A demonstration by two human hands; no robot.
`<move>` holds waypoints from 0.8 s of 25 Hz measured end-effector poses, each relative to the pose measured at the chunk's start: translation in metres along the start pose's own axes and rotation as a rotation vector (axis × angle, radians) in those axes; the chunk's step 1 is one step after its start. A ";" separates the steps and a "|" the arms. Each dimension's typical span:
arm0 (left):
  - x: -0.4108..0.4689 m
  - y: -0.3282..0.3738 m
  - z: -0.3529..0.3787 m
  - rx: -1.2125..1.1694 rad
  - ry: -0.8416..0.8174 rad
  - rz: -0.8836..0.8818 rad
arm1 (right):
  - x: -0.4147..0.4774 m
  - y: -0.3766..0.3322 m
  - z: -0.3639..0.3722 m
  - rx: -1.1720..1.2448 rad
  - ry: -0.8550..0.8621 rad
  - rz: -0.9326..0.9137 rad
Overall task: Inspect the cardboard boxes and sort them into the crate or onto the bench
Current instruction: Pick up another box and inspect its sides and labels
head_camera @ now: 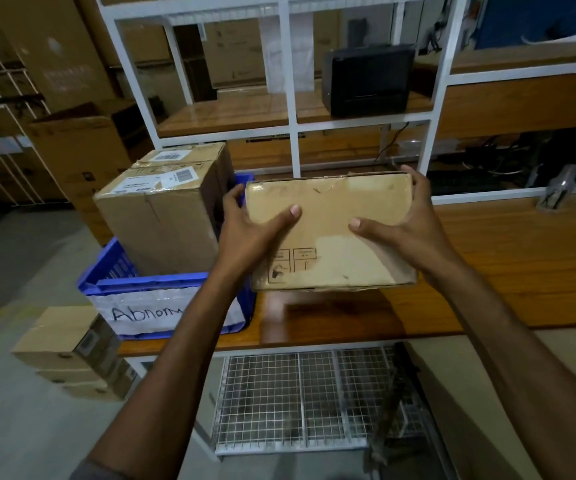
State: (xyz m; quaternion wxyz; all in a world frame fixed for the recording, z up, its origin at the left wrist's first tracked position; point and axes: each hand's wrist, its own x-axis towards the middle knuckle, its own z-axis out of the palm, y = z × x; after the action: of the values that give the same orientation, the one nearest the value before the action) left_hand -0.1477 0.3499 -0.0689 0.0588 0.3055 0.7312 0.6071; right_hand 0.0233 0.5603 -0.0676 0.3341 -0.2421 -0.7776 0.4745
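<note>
I hold a flat cardboard box in the air above the wooden bench, its taped top edge tilted away from me. My left hand grips its left side and my right hand grips its right side, thumbs on the near face. Printed handling symbols show at the lower left of that face. A blue crate with a white label reading "Abnorm…" stands on the bench's left end. Inside it stands a larger cardboard box with shipping labels on top.
A white metal shelf frame rises behind the bench, with a black device on its upper wooden shelf. Stacked small boxes sit on the floor at left. A wire mesh shelf lies under the bench. Large cartons stand at left.
</note>
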 end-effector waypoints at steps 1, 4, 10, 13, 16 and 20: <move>0.001 -0.001 -0.001 -0.029 -0.072 -0.038 | 0.001 -0.001 -0.001 -0.002 -0.038 0.007; 0.003 -0.009 -0.002 0.009 -0.186 -0.027 | 0.002 0.010 0.005 -0.010 -0.027 0.076; 0.009 -0.013 0.009 -0.047 -0.071 -0.095 | 0.020 0.009 0.012 0.023 0.013 0.125; 0.011 -0.019 0.005 0.020 -0.222 -0.063 | 0.029 0.014 0.008 0.050 -0.143 0.112; 0.023 -0.018 0.005 0.079 -0.323 0.014 | 0.039 0.017 0.009 -0.025 -0.131 0.093; 0.026 -0.012 0.011 0.150 -0.220 0.058 | 0.040 0.017 0.008 -0.068 -0.154 0.050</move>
State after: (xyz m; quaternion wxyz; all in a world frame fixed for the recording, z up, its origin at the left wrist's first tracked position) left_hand -0.1679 0.3722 -0.0753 0.0983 0.3947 0.7547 0.5147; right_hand -0.0080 0.5905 -0.0741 0.2528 -0.2355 -0.8104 0.4731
